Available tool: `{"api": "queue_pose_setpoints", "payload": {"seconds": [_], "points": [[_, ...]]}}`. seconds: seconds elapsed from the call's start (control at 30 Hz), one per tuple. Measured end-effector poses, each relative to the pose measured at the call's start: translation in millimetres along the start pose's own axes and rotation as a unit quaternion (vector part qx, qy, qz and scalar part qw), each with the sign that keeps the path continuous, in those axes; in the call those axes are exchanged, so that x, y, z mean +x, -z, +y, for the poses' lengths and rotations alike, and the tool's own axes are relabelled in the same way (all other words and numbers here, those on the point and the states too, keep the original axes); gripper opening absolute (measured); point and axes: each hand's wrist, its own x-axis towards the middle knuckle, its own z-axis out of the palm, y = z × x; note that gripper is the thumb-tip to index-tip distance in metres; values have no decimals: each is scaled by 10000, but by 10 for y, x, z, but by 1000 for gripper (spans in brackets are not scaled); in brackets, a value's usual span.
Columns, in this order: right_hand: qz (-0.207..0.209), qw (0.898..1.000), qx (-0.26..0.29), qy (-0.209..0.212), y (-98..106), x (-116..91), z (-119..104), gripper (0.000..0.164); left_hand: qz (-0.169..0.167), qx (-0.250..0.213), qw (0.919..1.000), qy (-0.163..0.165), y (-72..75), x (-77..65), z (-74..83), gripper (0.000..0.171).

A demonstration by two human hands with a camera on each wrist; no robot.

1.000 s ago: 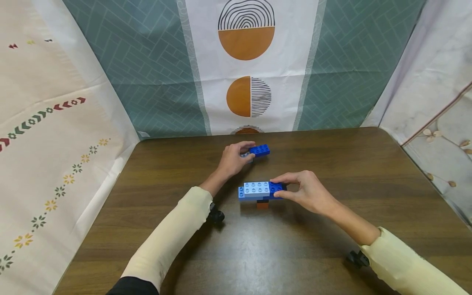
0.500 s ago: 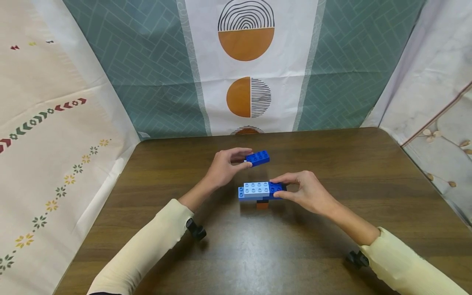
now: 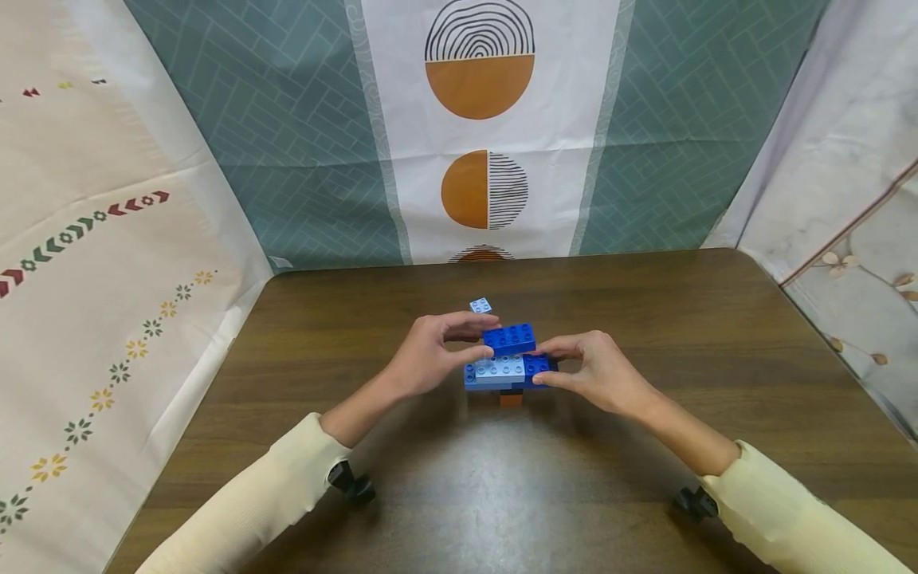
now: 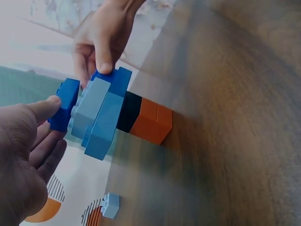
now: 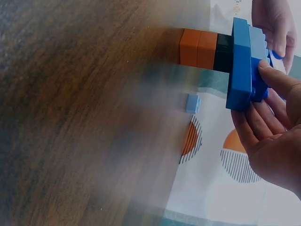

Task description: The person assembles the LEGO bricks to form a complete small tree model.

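Note:
Between thumb and fingers of my left hand is a dark blue building brick, studs up. It hovers just over a brick model. That model has a column of orange bricks and a black brick, topped by a wide medium-blue layer. On this layer sit a light blue brick and, at the right end, another dark blue brick. My right hand pinches that right end. In the left wrist view, a narrow gap separates the held brick from the light blue studs.
A small light blue brick lies behind the model, beyond my left hand. The brown wooden table ends at a patterned cloth backdrop. Both wrists carry a small black camera mount.
My left hand has picked up the dark blue brick from the back of the table and brought it forward over the model. The small light blue brick is now uncovered. My right hand stays put.

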Motion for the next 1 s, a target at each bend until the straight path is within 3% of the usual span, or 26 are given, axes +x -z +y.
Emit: {"api": "queue_pose_setpoints", "payload": {"seconds": [0.4,1.0], "points": [[-31,9999,118,-99,6,8,2,41,-291,-36,9995,-72,-14,-108,31,44],[-88,9994,241,-246,-9,-2,7,43,-371,-3,9992,-135,-57,-155,22,41]]}}
